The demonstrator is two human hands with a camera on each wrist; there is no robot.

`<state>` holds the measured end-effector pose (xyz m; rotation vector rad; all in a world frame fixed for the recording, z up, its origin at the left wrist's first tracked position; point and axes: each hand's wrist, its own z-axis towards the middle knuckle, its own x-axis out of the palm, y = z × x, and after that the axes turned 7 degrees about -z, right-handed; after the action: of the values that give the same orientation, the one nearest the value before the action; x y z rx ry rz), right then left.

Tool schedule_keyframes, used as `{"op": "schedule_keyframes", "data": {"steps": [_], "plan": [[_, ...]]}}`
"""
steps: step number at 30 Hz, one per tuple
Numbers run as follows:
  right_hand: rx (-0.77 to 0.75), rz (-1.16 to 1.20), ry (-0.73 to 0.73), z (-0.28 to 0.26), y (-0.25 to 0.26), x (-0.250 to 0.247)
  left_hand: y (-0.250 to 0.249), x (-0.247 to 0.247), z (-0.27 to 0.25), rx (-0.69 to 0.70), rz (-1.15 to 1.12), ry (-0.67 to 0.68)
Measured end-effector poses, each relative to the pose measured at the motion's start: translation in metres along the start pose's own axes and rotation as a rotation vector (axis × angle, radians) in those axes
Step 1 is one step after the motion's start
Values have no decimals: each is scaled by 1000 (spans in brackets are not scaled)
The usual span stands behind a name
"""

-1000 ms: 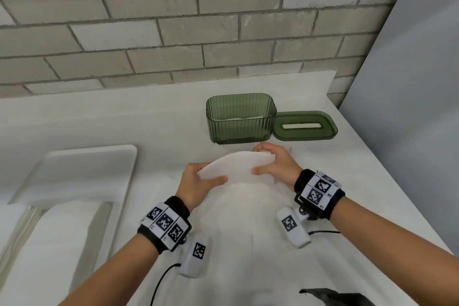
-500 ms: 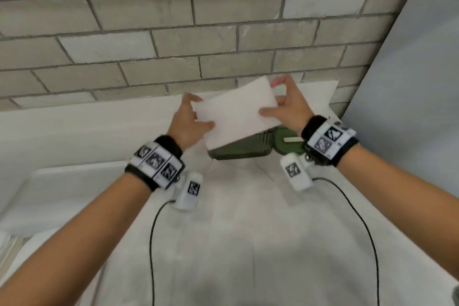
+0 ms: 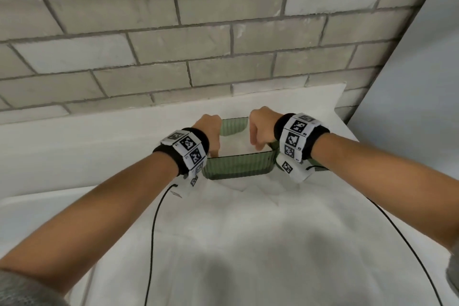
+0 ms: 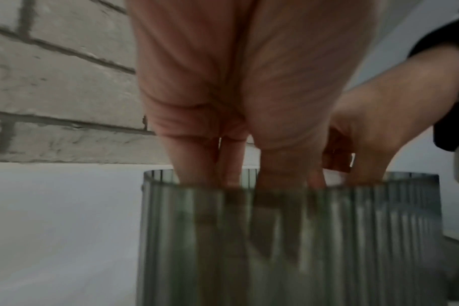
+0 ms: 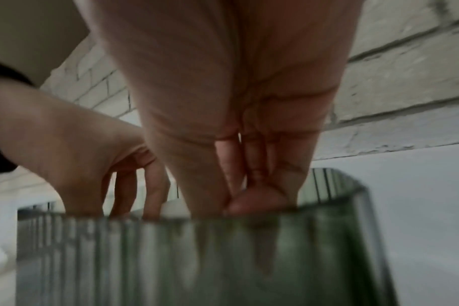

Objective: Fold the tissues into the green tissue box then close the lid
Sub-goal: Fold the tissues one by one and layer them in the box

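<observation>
Currently both hands, left hand point(image 3: 210, 129) and right hand point(image 3: 260, 126), are reaching fingers-down into the green box point(image 3: 238, 167), pressing on the white tissue point(image 3: 234, 143); fingers extended, gripping nothing

Ribbed green tissue box point(image 3: 238, 167) stands open, white tissue point(image 3: 234, 143) inside.
</observation>
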<state>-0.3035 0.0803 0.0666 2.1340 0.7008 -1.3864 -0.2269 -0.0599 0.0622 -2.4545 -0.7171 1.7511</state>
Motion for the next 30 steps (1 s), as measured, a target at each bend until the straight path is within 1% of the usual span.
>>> {"op": "schedule_keyframes", "data": {"steps": [3, 6, 7, 13, 16, 18, 19, 20, 22, 23, 24, 25, 26, 27, 28, 29, 30], "plan": [[-19, -112, 43, 12, 7, 9, -5, 6, 5, -14, 99, 28], [24, -249, 61, 20, 12, 15, -10, 11, 7, -16, 206, 74], [13, -301, 81, 21, 13, 17, -12, 12, 9, -9, 230, 83], [-35, -414, 154, 28, 12, 26, -7, 24, 19, -10, 249, 132], [-64, -398, 169, 23, 9, 14, -8, 17, 14, -11, 267, 74], [-118, -361, 184, 23, 9, 6, -9, 7, 11, 61, 245, 61], [-133, -342, 217, 25, 9, 5, -11, 4, 11, 89, 229, 63], [-138, -323, 266, 25, 12, 6, -12, 4, 12, 95, 222, 81], [-114, -299, 339, 27, 15, 16, -15, 11, 12, 53, 238, 180], [-85, -282, 327, 29, 14, 22, -16, 15, 11, 52, 292, 229], [-61, -259, 308, 28, 13, 23, -17, 19, 10, 86, 354, 261], [-48, -231, 308, 24, 12, 20, -18, 19, 4, 107, 374, 283], [-43, -199, 320, 18, 12, 13, -18, 15, -1, 110, 328, 269], [-42, -158, 300, 12, 10, 5, -17, 9, -8, 95, 263, 226], [-60, -102, 238, 6, 6, -3, -17, 2, -16, 62, 188, 171], [-87, -51, 143, -3, 3, -11, -15, -5, -25, 60, 120, 115], [-119, 3, 26, -14, 1, -17, -11, -11, -34, 93, 54, 57]]}}
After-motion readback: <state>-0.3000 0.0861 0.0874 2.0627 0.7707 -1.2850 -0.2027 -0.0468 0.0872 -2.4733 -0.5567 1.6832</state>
